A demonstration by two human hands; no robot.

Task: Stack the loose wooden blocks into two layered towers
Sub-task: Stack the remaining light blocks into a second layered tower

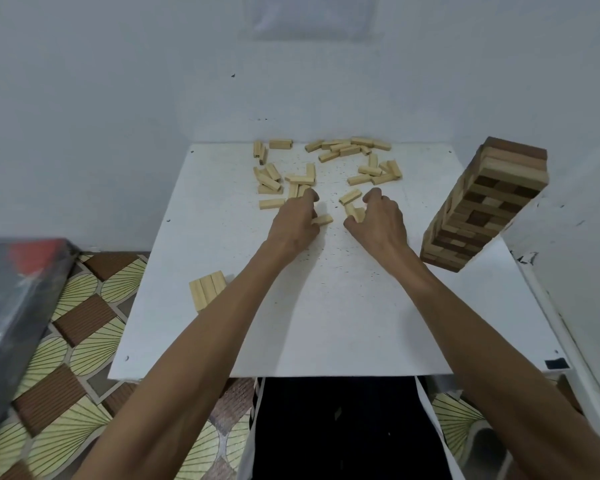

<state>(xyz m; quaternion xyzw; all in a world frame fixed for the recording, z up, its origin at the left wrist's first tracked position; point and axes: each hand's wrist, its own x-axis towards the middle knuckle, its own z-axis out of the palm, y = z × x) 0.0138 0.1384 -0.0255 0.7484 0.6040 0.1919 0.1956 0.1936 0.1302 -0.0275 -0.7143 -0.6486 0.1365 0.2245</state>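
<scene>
Several loose pale wooden blocks point(329, 161) lie scattered across the far half of the white table point(326, 306). My left hand point(297, 220) reaches into them, its fingers curled round one block point(323, 220) whose end sticks out to the right. My right hand point(378, 216) grips a block point(354, 213) between thumb and fingers. A tall finished tower point(478, 206) of light and dark blocks stands at the table's right edge. Three blocks laid side by side point(208, 287) form a flat layer near the left edge.
White walls close in behind and to the right of the table. A dark plastic-wrapped object point(14, 306) sits to the left on the patterned floor point(84, 341). My dark-clothed legs point(336, 427) are below the table's near edge.
</scene>
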